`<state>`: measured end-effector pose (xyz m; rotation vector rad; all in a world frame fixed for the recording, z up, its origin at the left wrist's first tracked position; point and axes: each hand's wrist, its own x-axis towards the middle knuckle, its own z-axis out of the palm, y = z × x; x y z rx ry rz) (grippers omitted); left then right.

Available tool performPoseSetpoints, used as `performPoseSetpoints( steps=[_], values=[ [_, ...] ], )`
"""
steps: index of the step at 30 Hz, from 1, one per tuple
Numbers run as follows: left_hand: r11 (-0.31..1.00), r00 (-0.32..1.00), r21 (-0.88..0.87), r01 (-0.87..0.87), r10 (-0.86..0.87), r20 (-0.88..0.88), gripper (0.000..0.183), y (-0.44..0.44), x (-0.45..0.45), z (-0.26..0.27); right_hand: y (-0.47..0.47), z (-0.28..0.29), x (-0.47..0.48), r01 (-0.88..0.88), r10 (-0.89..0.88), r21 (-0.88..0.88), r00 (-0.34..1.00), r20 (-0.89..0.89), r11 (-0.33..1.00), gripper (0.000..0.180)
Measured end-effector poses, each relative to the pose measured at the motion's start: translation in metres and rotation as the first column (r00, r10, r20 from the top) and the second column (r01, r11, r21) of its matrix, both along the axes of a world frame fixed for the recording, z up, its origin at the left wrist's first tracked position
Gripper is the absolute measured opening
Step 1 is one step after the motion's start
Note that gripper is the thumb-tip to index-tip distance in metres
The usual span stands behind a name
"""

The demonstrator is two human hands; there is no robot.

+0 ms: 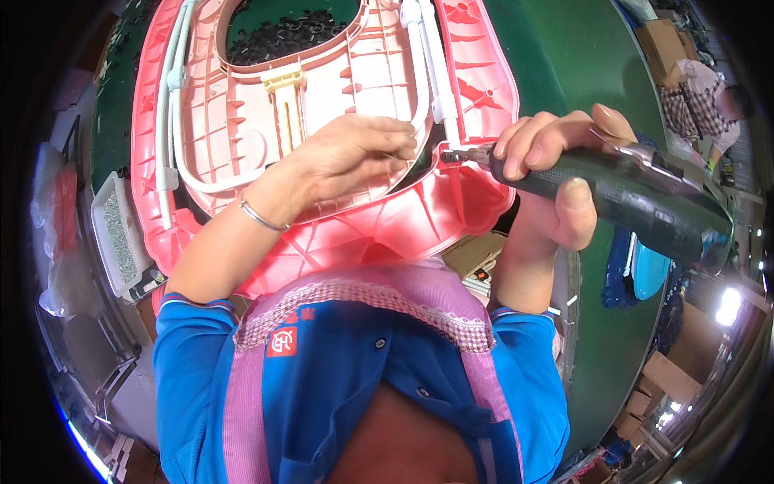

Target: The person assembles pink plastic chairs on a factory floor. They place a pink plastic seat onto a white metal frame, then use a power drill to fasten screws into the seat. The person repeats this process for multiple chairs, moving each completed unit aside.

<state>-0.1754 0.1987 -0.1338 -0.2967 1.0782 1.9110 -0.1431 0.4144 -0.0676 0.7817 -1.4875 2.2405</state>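
Observation:
My right hand (pixel 559 154) grips a dark power screwdriver (pixel 635 193) held sideways. Its bit points left at a corner of the pink plastic frame (pixel 372 233), beside the end of a white metal tube (pixel 444 115). Over the pale pink ribbed plastic panel (pixel 387 78), my left hand (pixel 357 151) is bent with its fingertips close together, near a curved white tube (pixel 422 91). Whether something small sits between those fingers cannot be seen. A cream plastic strip (pixel 284 112) runs down the panel's middle.
Through the panel's opening, many black plastic pieces (pixel 290 36) lie on the green table (pixel 604 339). A white tray (pixel 97 212) of small metal parts stands at left. Right are a blue plastic item (pixel 653 272), cardboard boxes (pixel 662 45) and another person (pixel 695 109).

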Motion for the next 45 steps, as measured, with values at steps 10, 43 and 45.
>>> performPoseSetpoints(
  steps=[10, 43, 45],
  values=[
    [0.985, 0.996, -0.147, 0.094, -0.093, 0.011, 0.022, -0.009, 0.007, -0.016, 0.01, -0.02, -0.014, -0.124, 0.118, 0.086, 0.99, 0.072, 0.989, 0.05],
    [0.899, 0.906, 0.143, -0.413, 0.422, -0.032, 0.018, -0.066, 0.047, 0.014, -0.079, 0.016, -0.061, -0.577, 0.573, -0.097, 0.817, -0.069, 0.811, 0.055],
    [0.864, 0.884, 0.253, -0.435, 0.463, -0.062, 0.017, -0.084, 0.053, 0.002, -0.099, 0.024, -0.059, -0.6, 0.595, -0.083, 0.8, -0.076, 0.796, 0.055]
  ],
)
